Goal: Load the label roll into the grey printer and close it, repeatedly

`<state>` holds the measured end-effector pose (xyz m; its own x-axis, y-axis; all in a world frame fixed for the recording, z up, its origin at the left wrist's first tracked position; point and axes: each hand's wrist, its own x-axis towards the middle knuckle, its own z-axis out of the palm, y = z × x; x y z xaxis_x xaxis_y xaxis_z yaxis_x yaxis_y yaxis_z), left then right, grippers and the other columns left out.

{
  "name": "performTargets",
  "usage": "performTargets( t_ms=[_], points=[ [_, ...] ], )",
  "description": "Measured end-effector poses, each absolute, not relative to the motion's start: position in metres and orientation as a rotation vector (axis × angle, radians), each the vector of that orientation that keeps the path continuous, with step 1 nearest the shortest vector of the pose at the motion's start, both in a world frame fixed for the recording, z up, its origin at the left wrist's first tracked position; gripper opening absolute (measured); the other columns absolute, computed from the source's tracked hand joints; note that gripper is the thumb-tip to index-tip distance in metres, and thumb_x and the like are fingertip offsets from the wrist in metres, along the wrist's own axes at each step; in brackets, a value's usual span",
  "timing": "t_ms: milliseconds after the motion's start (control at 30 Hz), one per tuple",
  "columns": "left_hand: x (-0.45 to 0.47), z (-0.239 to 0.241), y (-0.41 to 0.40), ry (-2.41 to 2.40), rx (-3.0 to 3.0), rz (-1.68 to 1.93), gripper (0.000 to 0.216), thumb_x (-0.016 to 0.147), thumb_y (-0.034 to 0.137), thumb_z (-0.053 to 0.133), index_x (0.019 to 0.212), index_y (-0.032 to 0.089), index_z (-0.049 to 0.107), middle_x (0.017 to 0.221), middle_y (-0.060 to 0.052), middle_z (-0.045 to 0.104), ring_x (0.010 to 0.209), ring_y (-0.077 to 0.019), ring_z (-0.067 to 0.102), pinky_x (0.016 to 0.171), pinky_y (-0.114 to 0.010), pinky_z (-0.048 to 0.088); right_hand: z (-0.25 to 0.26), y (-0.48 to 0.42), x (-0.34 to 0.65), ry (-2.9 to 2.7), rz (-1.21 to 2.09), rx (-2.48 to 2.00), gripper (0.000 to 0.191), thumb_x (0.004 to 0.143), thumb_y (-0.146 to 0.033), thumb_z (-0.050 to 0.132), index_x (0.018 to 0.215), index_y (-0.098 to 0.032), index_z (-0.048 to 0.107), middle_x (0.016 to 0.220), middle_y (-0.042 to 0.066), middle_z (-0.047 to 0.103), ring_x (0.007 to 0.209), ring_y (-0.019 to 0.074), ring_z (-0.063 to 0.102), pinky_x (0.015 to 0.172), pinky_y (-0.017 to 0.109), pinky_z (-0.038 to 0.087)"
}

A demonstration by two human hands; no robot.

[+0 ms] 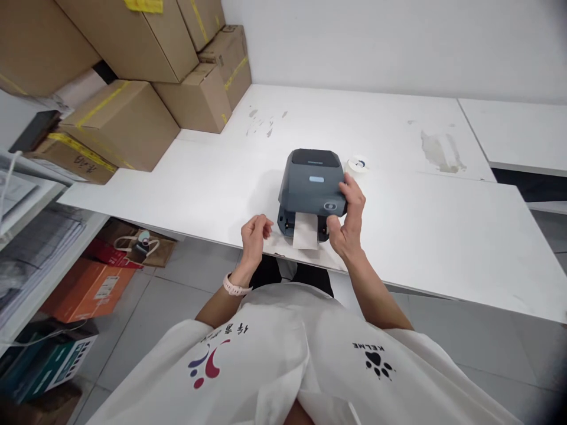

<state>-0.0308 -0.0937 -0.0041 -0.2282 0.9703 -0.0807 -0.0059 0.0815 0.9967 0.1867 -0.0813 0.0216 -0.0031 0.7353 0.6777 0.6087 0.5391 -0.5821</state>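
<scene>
A dark grey label printer [312, 177] stands near the front edge of the white table. Its lid is partly raised, and a strip of white label paper [305, 231] comes out at the front, over the base. My right hand [348, 221] grips the lid's right front corner, fingers on its side and thumb beneath its edge. Just left of the printer's base, my left hand [256, 231] hovers with loosely curled fingers, and nothing shows in it. A small white roll [355, 165] lies behind the right side of the printer.
Cardboard boxes [119, 121] are stacked on the table's back left. The white table [420, 236] stretches right, with worn patches on its top. At lower left are a shelf [66, 236] with papers, an orange box [91, 289] and a green box [53, 366] on the floor.
</scene>
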Motion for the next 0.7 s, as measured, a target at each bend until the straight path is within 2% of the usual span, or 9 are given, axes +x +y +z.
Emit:
performTargets(
  t_ms=[67,100,167,267,400,467,533,600,700],
  points=[
    [-0.03,0.0,-0.072,1.458,1.118,1.299,0.025,0.086,0.044,0.059,0.088,0.021,0.068,0.09,-0.006,0.069,0.08,-0.0164,0.062,0.071,-0.03,0.048,0.037,-0.061,0.187,-1.668,0.114,-1.124,0.064,0.099,-0.067,0.031,0.154,-0.033,0.031,0.164,0.007,0.035,0.153,0.0373,0.031,0.122,0.066,0.026],
    [-0.027,0.001,-0.061,1.459,1.18,1.263,0.026,0.086,0.042,0.06,0.099,0.021,0.067,0.106,-0.008,0.07,0.095,-0.0195,0.065,0.079,-0.032,0.05,0.047,-0.047,0.187,-1.649,0.097,-1.122,0.066,0.1,-0.068,0.028,0.155,-0.033,0.03,0.163,0.007,0.034,0.153,0.0372,0.03,0.123,0.065,0.025],
    [-0.018,0.004,-0.039,1.459,1.309,1.154,0.038,0.085,0.042,0.06,0.118,0.022,0.063,0.129,-0.012,0.065,0.115,-0.0254,0.061,0.091,-0.039,0.05,0.065,-0.014,0.188,-1.608,0.067,-1.117,0.068,0.101,-0.069,0.023,0.157,-0.031,0.028,0.163,0.008,0.034,0.153,0.0355,0.031,0.124,0.062,0.027],
    [-0.004,0.005,-0.016,1.445,1.437,1.0,0.058,0.08,0.042,0.067,0.134,0.023,0.054,0.143,-0.014,0.057,0.129,-0.0335,0.054,0.1,-0.046,0.047,0.089,0.04,0.194,-1.583,0.078,-1.091,0.069,0.101,-0.069,0.018,0.157,-0.03,0.028,0.16,0.009,0.038,0.149,0.0306,0.039,0.122,0.054,0.034],
    [0.005,0.002,-0.003,1.474,1.504,0.995,0.066,0.076,0.036,0.072,0.138,0.026,0.051,0.146,-0.014,0.056,0.132,-0.0388,0.052,0.103,-0.051,0.044,0.107,0.078,0.202,-1.595,0.078,-1.059,0.066,0.101,-0.069,0.02,0.154,-0.031,0.033,0.154,0.007,0.046,0.146,0.0272,0.044,0.12,0.05,0.039],
    [0.006,0.001,-0.002,1.502,1.519,0.994,0.065,0.076,0.032,0.07,0.138,0.026,0.051,0.142,-0.015,0.059,0.128,-0.0388,0.056,0.102,-0.052,0.045,0.109,0.071,0.204,-1.548,-0.067,-1.069,0.064,0.102,-0.067,0.028,0.153,-0.029,0.035,0.156,0.008,0.043,0.149,0.0293,0.038,0.12,0.052,0.038],
    [0.006,0.001,-0.002,1.518,1.541,0.992,0.063,0.078,0.03,0.067,0.138,0.027,0.051,0.138,-0.015,0.062,0.122,-0.0377,0.06,0.099,-0.052,0.046,0.104,0.053,0.201,-1.544,-0.208,-1.1,0.056,0.104,-0.059,0.028,0.145,-0.026,0.047,0.15,0.011,0.049,0.145,0.0288,0.041,0.117,0.052,0.038],
    [0.006,0.0,-0.003,1.534,1.564,1.007,0.064,0.079,0.028,0.065,0.141,0.027,0.05,0.133,-0.014,0.066,0.117,-0.0365,0.063,0.099,-0.052,0.046,0.092,0.034,0.196,-1.643,-0.238,-1.13,0.05,0.107,-0.051,0.024,0.122,-0.023,0.063,0.127,0.014,0.065,0.125,0.0269,0.056,0.107,0.048,0.045],
    [0.006,-0.002,-0.003,1.557,1.595,1.02,0.079,0.081,0.026,0.061,0.155,0.025,0.034,0.121,-0.011,0.072,0.114,-0.0347,0.065,0.103,-0.052,0.044,0.068,0.015,0.183,-2.04,-0.094,-1.294,0.051,0.106,-0.044,0.029,0.092,-0.019,0.07,0.092,0.013,0.073,0.094,0.027,0.067,0.087,0.045,0.051]
  ],
)
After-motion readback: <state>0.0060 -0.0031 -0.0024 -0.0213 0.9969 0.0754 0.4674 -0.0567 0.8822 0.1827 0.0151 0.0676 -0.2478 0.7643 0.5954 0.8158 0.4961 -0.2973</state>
